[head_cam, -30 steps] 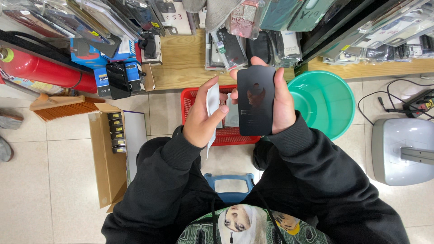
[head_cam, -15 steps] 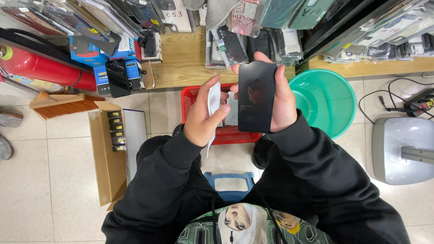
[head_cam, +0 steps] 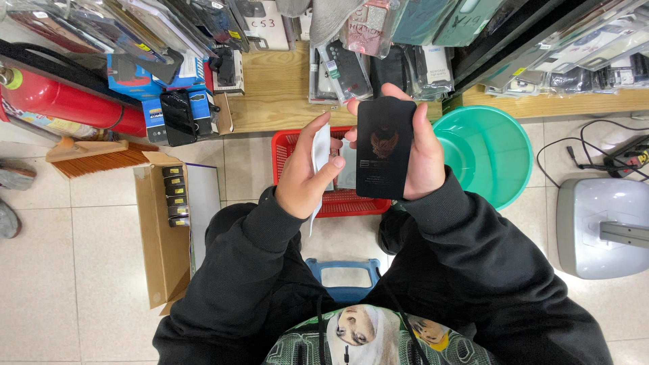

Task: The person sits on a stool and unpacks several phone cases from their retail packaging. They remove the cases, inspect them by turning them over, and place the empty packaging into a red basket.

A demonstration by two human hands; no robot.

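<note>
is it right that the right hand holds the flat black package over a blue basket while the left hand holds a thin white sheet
Not quite: the basket is red, not blue. The head view shows the right hand holding the flat black package above it, while the left hand holds the thin white sheet.

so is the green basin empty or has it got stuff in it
Empty as far as shows: the basin has bare green inside; its left edge is hidden behind the right hand.

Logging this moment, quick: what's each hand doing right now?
Left hand: closed on a thin white packet.
Right hand: closed on a flat black box.
</note>
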